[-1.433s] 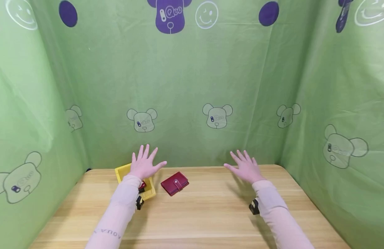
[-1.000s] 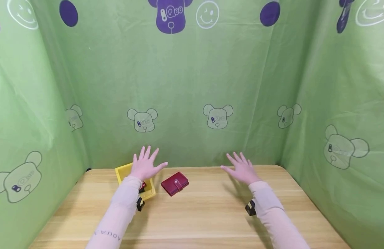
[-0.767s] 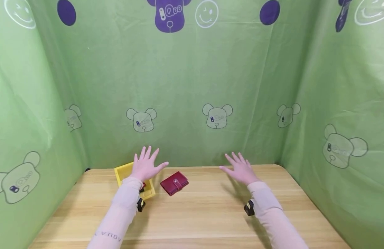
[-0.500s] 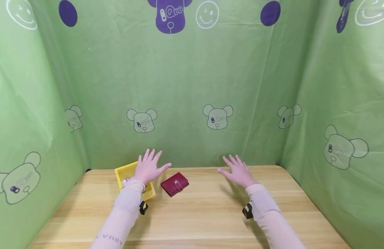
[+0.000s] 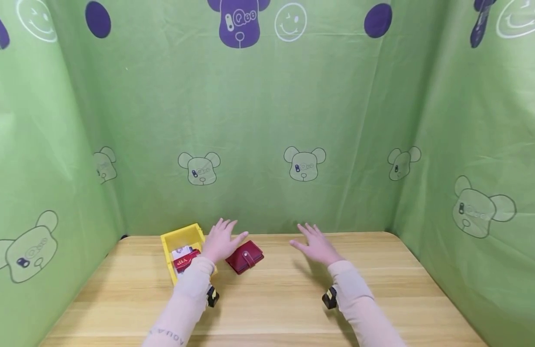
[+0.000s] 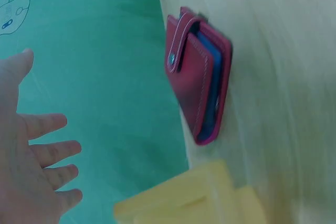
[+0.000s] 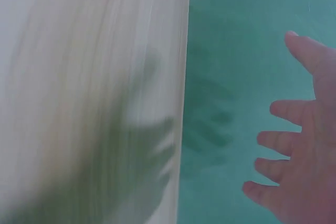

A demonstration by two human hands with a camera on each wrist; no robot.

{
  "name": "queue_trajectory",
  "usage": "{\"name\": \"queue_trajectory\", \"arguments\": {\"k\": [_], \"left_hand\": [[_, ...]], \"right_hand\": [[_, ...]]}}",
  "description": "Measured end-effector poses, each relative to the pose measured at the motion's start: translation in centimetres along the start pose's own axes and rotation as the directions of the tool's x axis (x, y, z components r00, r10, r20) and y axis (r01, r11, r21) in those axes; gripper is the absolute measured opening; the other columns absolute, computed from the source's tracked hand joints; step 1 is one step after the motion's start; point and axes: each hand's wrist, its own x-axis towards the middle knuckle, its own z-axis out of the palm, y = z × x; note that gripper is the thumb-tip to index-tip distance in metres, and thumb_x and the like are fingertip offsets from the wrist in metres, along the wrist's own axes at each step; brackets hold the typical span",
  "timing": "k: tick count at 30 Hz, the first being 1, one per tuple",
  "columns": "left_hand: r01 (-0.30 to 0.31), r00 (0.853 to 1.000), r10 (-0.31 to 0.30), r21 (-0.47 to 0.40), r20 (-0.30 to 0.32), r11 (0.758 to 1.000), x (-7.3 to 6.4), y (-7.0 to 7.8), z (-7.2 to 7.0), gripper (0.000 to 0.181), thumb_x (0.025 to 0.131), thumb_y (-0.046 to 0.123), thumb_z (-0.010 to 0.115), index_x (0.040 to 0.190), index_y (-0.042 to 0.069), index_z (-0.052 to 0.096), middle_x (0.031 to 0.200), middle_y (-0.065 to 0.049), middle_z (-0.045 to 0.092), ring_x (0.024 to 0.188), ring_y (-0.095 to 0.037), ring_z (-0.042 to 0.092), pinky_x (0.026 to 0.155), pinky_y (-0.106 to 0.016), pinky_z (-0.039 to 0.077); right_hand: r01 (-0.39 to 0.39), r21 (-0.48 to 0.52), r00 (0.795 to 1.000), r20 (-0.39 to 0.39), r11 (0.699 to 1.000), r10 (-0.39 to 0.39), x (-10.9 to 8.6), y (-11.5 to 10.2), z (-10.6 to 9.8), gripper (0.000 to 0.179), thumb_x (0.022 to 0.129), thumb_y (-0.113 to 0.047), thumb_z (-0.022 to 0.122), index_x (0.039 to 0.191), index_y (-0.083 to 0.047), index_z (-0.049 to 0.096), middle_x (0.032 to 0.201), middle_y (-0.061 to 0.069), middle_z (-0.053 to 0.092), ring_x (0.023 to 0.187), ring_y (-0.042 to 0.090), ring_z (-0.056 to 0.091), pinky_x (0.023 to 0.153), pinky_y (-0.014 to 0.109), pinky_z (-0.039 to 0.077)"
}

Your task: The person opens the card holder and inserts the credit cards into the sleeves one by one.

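A dark red snap wallet (image 5: 245, 257) lies on the table, its strap fastened with a button. In the left wrist view the wallet (image 6: 197, 77) shows a blue edge between its covers. My left hand (image 5: 219, 242) hovers just left of the wallet, fingers spread, overlapping its corner in the head view and holding nothing. Off to the wallet's right, my right hand (image 5: 318, 246) is held above the table with fingers apart and nothing in it. A yellow box (image 5: 166, 250) stands left of my left hand, partly covered by my wrist; a red VIP card (image 5: 185, 260) lies inside.
A whitish card (image 5: 180, 251) lies by the red one in the box. The wooden table (image 5: 267, 308) runs back to a green printed curtain (image 5: 258, 106), which also hangs at both sides. Each wrist carries a small black camera (image 5: 330, 297).
Both hands have moved inward toward the wallet and slightly nearer to me. The left hand has come off the yellow box, so the cards inside now show. The wallet has stayed put.
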Motion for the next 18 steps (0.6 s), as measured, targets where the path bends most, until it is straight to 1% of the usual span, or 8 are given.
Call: {"name": "queue_trajectory", "arguments": {"k": [3,7,11,15,18], "left_hand": [[0.018,1.000,-0.017,-0.051,0.014,0.999,0.1,0.2,0.8,0.066,0.096,0.053,0.047,0.144,0.007,0.045,0.150,-0.021,0.043,0.145,-0.040,0.029,0.121,-0.054,0.025],[0.051,0.998,-0.047,-0.117,0.036,0.992,0.2,0.4,1.7,0.064,0.098,0.050,0.047,0.144,0.006,0.045,0.149,-0.021,0.044,0.143,-0.040,0.033,0.118,-0.055,0.030],[0.093,0.995,-0.083,-0.181,0.062,0.979,0.1,0.4,2.6,0.063,0.099,0.049,0.044,0.143,0.004,0.046,0.148,-0.023,0.045,0.139,-0.041,0.039,0.116,-0.055,0.033],[0.136,0.990,-0.126,-0.231,0.061,0.963,0.1,0.2,3.7,0.063,0.101,0.049,0.040,0.140,0.000,0.047,0.143,-0.025,0.050,0.134,-0.043,0.045,0.113,-0.055,0.037],[0.178,0.984,-0.169,-0.268,0.056,0.947,0.0,0.2,4.4,0.062,0.102,0.046,0.038,0.138,-0.003,0.050,0.137,-0.026,0.055,0.129,-0.043,0.050,0.110,-0.054,0.041]], "right_hand": [[-0.003,0.093,1.000,0.023,0.996,0.001,0.1,-0.4,0.9,0.079,0.095,-0.052,0.051,0.151,-0.001,0.029,0.156,0.026,0.028,0.144,0.049,0.022,0.118,0.064,0.018],[-0.009,0.202,0.999,0.044,0.979,0.000,0.2,-1.2,2.2,0.078,0.095,-0.047,0.055,0.149,0.004,0.031,0.153,0.026,0.035,0.141,0.045,0.033,0.119,0.057,0.025],[-0.009,0.259,0.998,0.055,0.966,-0.005,0.3,-2.2,3.7,0.072,0.096,-0.042,0.056,0.146,0.005,0.036,0.149,0.026,0.042,0.137,0.043,0.040,0.117,0.055,0.031],[-0.018,0.282,0.996,0.085,0.959,-0.006,0.3,-3.3,5.0,0.071,0.095,-0.047,0.054,0.143,0.004,0.042,0.146,0.024,0.047,0.135,0.042,0.044,0.115,0.055,0.035],[-0.015,0.296,0.995,0.097,0.955,-0.014,0.2,-4.2,5.8,0.069,0.096,-0.047,0.054,0.141,0.004,0.045,0.141,0.025,0.051,0.131,0.042,0.049,0.112,0.054,0.039]]}}
